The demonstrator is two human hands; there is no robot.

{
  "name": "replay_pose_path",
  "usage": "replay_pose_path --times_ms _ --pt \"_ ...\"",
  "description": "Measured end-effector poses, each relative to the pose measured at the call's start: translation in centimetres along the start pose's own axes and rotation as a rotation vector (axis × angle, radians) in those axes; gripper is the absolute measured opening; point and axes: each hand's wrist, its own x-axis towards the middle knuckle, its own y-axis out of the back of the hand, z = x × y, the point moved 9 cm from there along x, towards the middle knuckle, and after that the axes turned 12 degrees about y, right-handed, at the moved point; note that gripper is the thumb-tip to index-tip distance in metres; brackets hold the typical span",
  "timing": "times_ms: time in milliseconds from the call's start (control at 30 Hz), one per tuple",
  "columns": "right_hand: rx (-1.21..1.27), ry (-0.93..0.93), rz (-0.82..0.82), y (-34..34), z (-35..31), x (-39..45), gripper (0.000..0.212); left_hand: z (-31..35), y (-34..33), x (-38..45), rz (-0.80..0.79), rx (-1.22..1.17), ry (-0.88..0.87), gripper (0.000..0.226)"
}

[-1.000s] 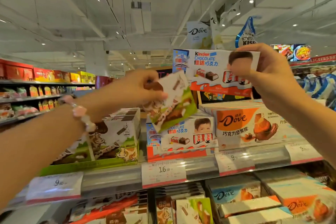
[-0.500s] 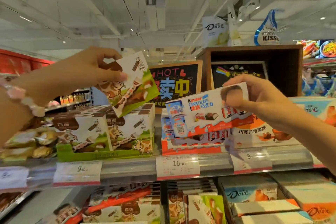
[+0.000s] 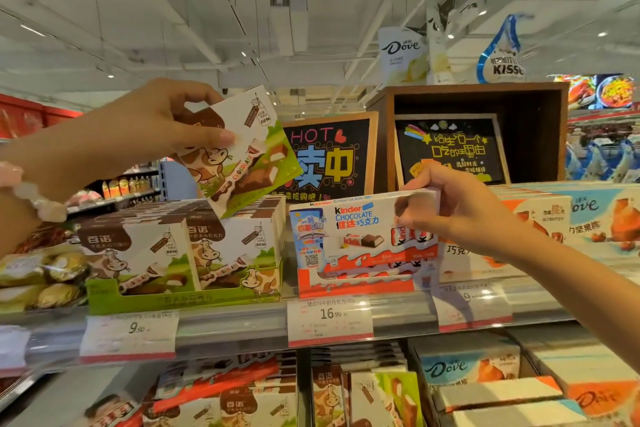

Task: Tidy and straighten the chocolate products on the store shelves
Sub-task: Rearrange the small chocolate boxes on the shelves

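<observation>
White cardboard dominates the centre of the frame: the right hand [image 3: 460, 208] grips the upper right end of a white, red and blue Kinder chocolate box [image 3: 360, 232], thumb in front and fingers over the top edge, the box standing upright at the front of its red display tray [image 3: 353, 288] on the upper shelf [image 3: 225, 329]. At centre left, the left hand [image 3: 152, 128] pinches a white and green milk-chocolate box printed with a cow [image 3: 242, 156], held tilted in the air just above the row of matching boxes in a green display tray [image 3: 180, 298]. A white price label reading 16.90 [image 3: 330, 321] sits on the shelf edge below the Kinder box. Orange Dove boxes [image 3: 540, 218] lie to the right. Behind, at centre, stands a black chalkboard sign lettered HOT [image 3: 329, 156] beside a dark wooden crate [image 3: 540, 104].
</observation>
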Motion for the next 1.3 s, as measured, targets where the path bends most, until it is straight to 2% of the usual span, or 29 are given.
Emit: replay_pose_path --times_ms 167,233,300,367,467,500,567,633,733,833,967,1033,1067,1200,1300 --pt "-0.233 0.078 -0.058 0.3 -0.7 0.0 0.023 0.7 -1.3 0.4 -0.043 -0.012 -0.033 0.079" --pt "-0.359 0.126 -0.107 -0.3 -1.0 0.0 0.032 0.9 -1.6 0.5 -0.044 -0.032 -0.048 0.076" --pt "-0.416 0.212 -0.158 -1.4 -1.3 -0.3 0.040 1.1 -1.9 0.6 -0.044 -0.046 -0.056 0.058" --pt "-0.428 0.270 -0.202 -2.2 -1.4 -1.0 0.033 1.1 -1.8 0.4 -0.035 -0.049 -0.045 0.048" --pt "-0.378 0.241 -0.206 -2.1 -1.3 -1.0 0.028 1.3 -1.8 -0.6 -0.093 -0.011 -0.064 0.069" --pt "-0.369 0.218 -0.209 -2.0 -1.4 -0.8 0.032 1.3 -1.8 -1.0 -0.107 0.013 -0.075 0.068" --pt "-0.402 0.211 -0.168 -1.7 -2.2 0.2 0.050 1.6 -1.9 -1.8 -0.126 0.064 -0.108 0.047" --pt "-0.327 0.218 -0.078 -1.6 -4.0 1.5 0.056 1.7 -2.3 -2.4 -0.136 0.095 -0.120 0.027" --pt "0.048 0.211 -0.046 -3.6 -6.9 3.9 0.059 1.3 -3.4 -2.9 -0.178 0.143 -0.120 0.027" --pt "0.206 0.294 -0.134 -6.8 -10.0 6.0 0.066 0.7 -3.6 -3.0 -0.190 0.147 -0.119 0.028" --pt "0.140 0.394 -0.138 -8.8 -11.7 7.9 0.048 -0.1 -3.0 -3.3 -0.128 0.104 -0.142 0.027" --pt "0.135 0.388 -0.123 -9.2 -11.4 8.2 0.043 -1.7 -1.9 -3.3 -0.113 0.057 -0.097 0.043" --pt "0.136 0.381 -0.122 -9.4 -11.2 8.2 0.042 -2.7 -1.4 -3.3 -0.105 0.107 -0.069 0.052" --pt "0.104 0.385 -0.141 -10.8 -10.8 7.8 0.041 -8.2 -0.4 -3.5 -0.147 0.598 0.122 0.074" --pt "0.107 0.369 -0.110 -11.2 -10.7 8.0 0.040 -11.3 -0.7 -4.0 -0.252 0.592 0.197 0.066"
